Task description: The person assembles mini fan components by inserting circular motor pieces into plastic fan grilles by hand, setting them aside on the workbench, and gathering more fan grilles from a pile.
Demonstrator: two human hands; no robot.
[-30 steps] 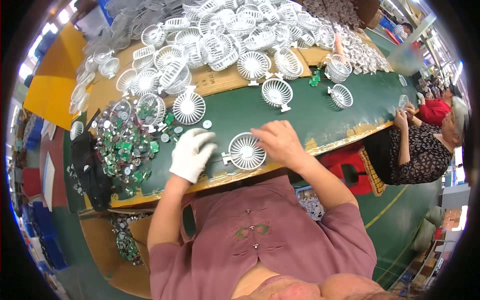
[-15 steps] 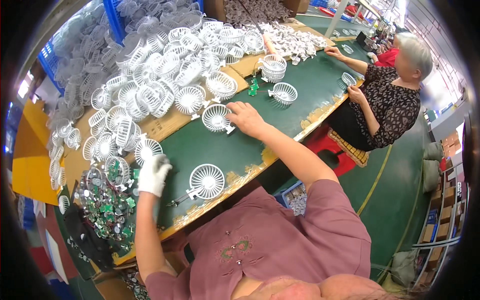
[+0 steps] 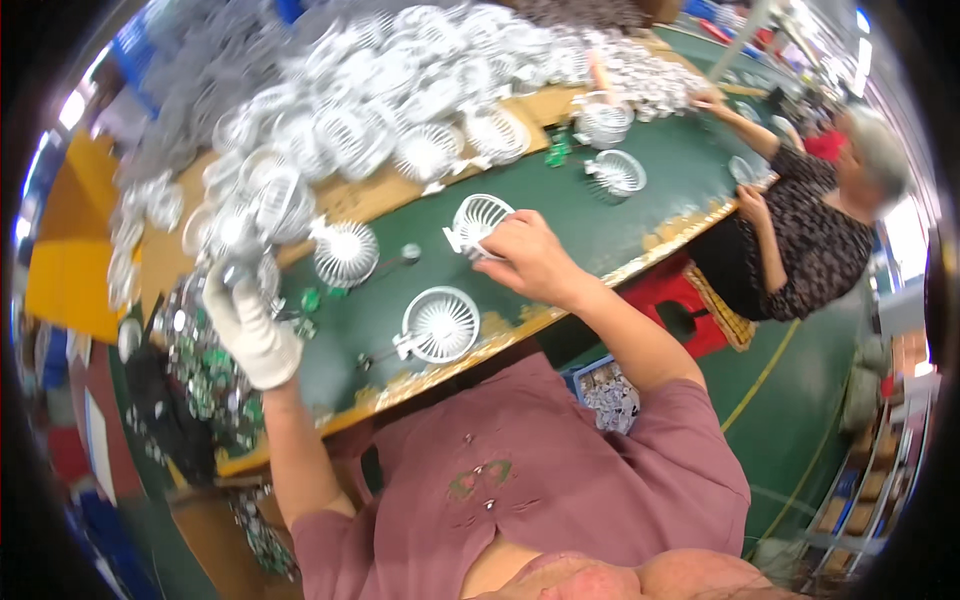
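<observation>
White grille (image 3: pixel 478 216) tilted up since earlier, pinched by right hand (image 3: pixel 530 258); gloved left hand (image 3: pixel 248 328) part-curled, grip unclear.

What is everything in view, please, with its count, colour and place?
Table: one, green, centre.
Piled covers: many, white, back.
Stacked covers: several, white, back right.
Single covers: three, white, table front, left and right.
Held cover: one, white, mid-table.
Small parts: many, white, back right.
Circuit boards: many, green, mostly heaped left.
Cardboard: count unclear, brown, under piled covers.
Panel: one, yellow, far left.
Bin: one, blue, below the table.
Box: one, brown, below left.
Chair: one, red, right.
Co-worker: one, dark patterned top, right.
Right hand: one, bare, on the held cover.
Left hand: one, white-gloved, left, with a blurred grey thing.
Tunic: one, mauve, bottom.
</observation>
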